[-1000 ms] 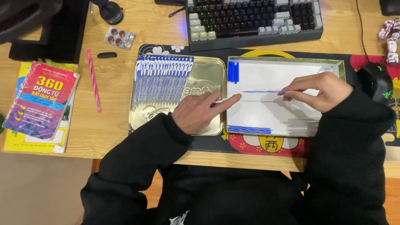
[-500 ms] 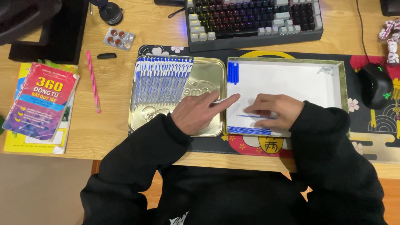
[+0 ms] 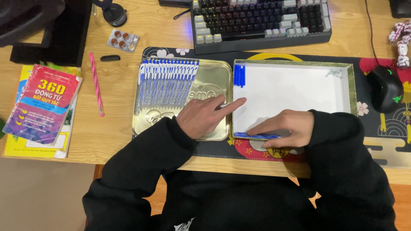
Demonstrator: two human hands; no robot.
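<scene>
A small bundle of blue pens (image 3: 256,135) lies along the near wall of the white box (image 3: 299,87), at its bottom-left corner. The right hand (image 3: 284,127) covers it from above, fingers together and curled down on the pens; whether they truly pinch them I cannot tell. A few more blue pens (image 3: 239,75) stand in the box's far-left corner. The left hand (image 3: 208,115) rests flat on the gold tin lid (image 3: 214,85) just beside the box, forefinger stretched out toward the box's edge, the other fingers loosely folded and holding nothing. A long row of blue-and-white pens (image 3: 167,83) lies across the lid's left half.

The bundle sits tight against the box wall, so the fingers may catch only some pens and the rest could roll apart on the smooth white floor. The left wrist is near the row on the lid and could nudge it out of line.

A second ago the right hand was further up and right in the box, on a single thin pen lying across the middle; it has since drawn down to the near edge. The left hand has barely shifted.
</scene>
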